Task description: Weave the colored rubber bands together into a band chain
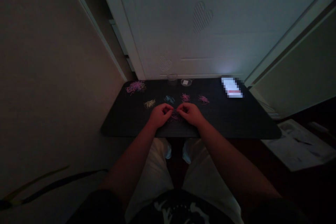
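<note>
– black, faintly grained: that's the table (236,119). how do the hands sit over it?

– low, close to its near edge. the left hand (161,114) and right hand (191,113) face each other, fingertips just beside one another, backs of the hands upward. the bare forearms slant in from either side.

– are the fingers gripping?

– on each hand the thumb and forefinger curl towards one another. whether they're clamped on a bit, i can't tell; it's too dim and small.

– and what's under them?

– the near heap (175,117), thin purplish-pink bits, loosely tangled, right below the fingertips.

– other heaps?

– a row just beyond the hands: yellow heap (149,103), blue heap (169,99), then two pink ones, the inner heap (185,97) and the outer heap (203,99). all spiky, thread-thin. the big heap (135,87), pink and purple mixed, is at the far left corner.

– anything smooth?

– a clear round cup (172,79) at the back edge, a flat clear lid (186,82) with a white square just beside it, and a bright oblong screen (232,87), blurred into blocks, at the far right.
</note>
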`<move>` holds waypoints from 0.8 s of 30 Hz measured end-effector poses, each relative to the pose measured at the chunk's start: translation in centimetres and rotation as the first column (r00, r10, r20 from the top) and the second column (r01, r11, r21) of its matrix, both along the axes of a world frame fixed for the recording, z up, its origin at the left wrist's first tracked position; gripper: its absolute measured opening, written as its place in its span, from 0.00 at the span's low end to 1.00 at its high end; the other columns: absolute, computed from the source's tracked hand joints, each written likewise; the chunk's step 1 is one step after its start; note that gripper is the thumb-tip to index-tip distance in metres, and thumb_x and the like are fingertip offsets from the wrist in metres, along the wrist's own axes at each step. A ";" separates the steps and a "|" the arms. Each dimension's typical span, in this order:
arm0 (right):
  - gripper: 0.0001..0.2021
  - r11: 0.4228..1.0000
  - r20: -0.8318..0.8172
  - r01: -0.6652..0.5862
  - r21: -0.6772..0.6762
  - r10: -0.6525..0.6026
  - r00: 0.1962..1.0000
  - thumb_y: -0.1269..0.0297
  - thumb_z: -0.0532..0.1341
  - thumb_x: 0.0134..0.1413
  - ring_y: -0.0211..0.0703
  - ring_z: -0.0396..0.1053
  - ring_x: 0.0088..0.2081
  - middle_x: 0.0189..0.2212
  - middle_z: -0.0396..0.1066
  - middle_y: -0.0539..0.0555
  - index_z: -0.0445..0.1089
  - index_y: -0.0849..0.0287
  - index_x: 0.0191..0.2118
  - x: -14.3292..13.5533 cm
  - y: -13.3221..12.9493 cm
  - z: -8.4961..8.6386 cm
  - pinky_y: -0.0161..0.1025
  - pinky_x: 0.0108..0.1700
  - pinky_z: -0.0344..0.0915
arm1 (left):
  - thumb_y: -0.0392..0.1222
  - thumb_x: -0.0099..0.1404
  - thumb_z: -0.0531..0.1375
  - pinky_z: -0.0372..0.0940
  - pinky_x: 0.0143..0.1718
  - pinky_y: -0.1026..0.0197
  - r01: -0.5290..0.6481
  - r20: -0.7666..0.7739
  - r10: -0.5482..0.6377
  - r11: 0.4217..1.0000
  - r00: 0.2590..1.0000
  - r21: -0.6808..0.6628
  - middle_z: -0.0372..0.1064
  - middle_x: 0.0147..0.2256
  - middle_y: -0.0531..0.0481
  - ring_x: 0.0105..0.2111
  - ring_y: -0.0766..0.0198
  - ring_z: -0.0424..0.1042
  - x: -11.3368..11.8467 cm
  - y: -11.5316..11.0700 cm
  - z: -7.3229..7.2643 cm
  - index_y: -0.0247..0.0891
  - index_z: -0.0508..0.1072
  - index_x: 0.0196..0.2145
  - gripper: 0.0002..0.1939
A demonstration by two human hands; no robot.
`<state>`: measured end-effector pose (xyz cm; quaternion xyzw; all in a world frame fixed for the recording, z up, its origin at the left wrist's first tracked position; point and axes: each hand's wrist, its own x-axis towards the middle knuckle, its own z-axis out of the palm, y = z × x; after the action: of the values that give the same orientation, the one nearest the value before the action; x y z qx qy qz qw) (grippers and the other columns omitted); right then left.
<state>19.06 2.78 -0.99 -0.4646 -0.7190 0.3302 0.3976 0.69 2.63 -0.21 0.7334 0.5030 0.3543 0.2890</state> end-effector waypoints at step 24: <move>0.08 1.000 -0.007 0.013 -0.010 -0.013 1.000 0.61 0.61 0.47 0.34 0.60 0.23 0.20 0.65 0.48 0.66 0.60 0.25 -0.1 -0.1 0.2 0.32 0.25 0.56 | 0.43 0.56 0.60 0.62 0.28 0.65 0.028 0.031 -0.028 1.000 0.999 0.008 0.72 0.30 0.51 0.25 0.68 0.66 0.2 -0.4 0.3 0.36 0.72 0.38 0.12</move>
<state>18.95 2.71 -0.82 -0.4702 -0.7130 0.3326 0.3999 0.85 2.25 0.14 0.7360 0.4867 0.3636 0.2987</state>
